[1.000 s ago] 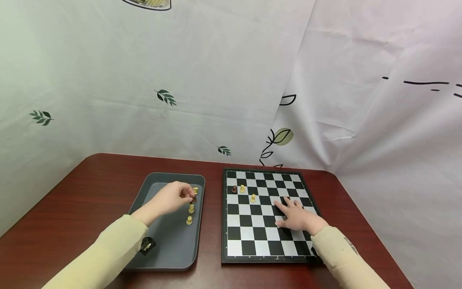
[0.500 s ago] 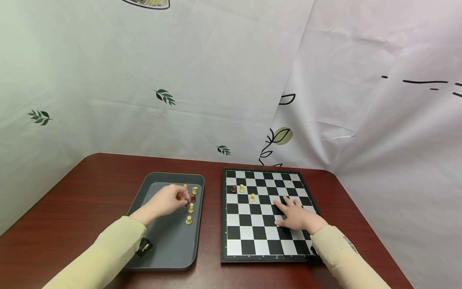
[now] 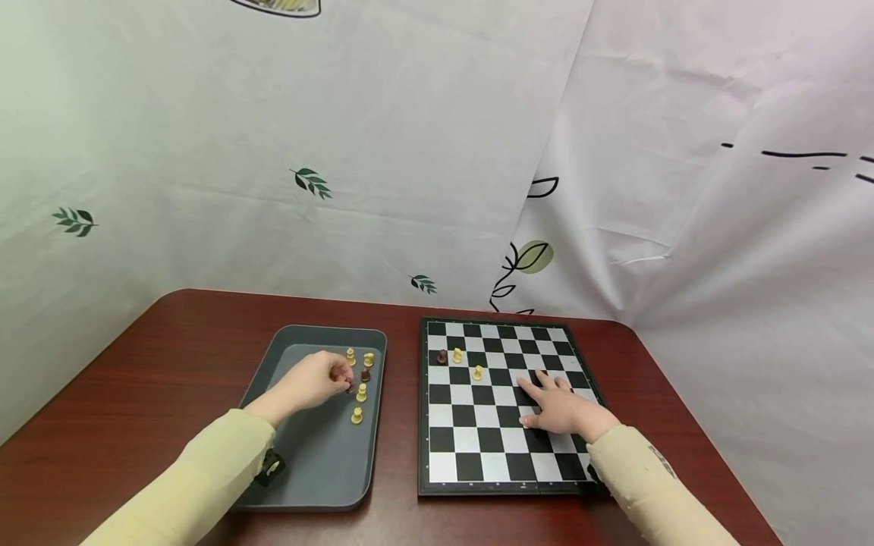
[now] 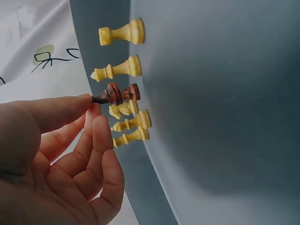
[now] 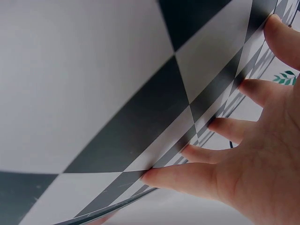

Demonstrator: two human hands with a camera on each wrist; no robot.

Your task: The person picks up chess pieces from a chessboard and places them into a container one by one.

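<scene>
In the left wrist view my left hand (image 4: 70, 154) pinches a dark brown chess piece (image 4: 112, 95) between thumb and fingertip, its base toward the tray. Its top is hidden by the fingers. Below it in the head view lies the grey tray (image 3: 328, 470). Cream chess pieces stand along the tray's right side, among them a rook (image 4: 126, 33) and a knight (image 4: 125, 108). Another brown piece (image 3: 365, 374) stands among them. My right hand (image 3: 565, 409) rests with spread fingers on the chessboard (image 3: 478, 444); its fingertips touch the squares in the right wrist view.
On the board's far left squares stand a brown piece (image 3: 442, 356) and two cream pieces, one nearer the middle (image 3: 477, 373). A strip of dark red table (image 3: 401, 425) separates tray and board. A white patterned cloth (image 3: 410, 152) hangs behind.
My left hand has drawn slightly left and toward me with the brown piece, away from the row. More pieces in the tray now show. The right hand has stayed in place.
</scene>
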